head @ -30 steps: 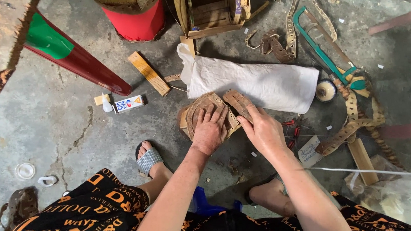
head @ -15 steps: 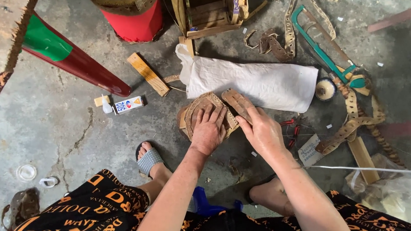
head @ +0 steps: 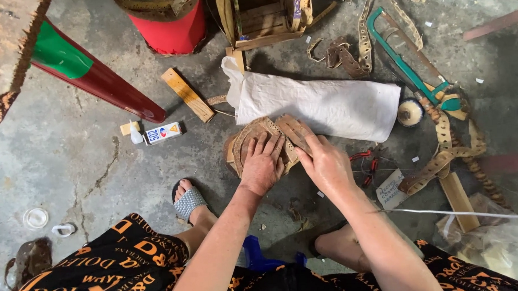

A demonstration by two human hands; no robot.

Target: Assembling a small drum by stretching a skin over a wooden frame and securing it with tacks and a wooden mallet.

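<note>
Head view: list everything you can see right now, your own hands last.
woven piece: one, brown, on the floor under both hands
white sack: one, behind the woven piece
hacksaw: one, teal, upper right
tape roll: one, right of the sack
perforated strips: several, tan, right
pliers: one, red-handled
wood block: one, tan
glue tube: one, white
red drum: one, top
left hand: flat on the woven piece
right hand: pressing its right edge
</note>
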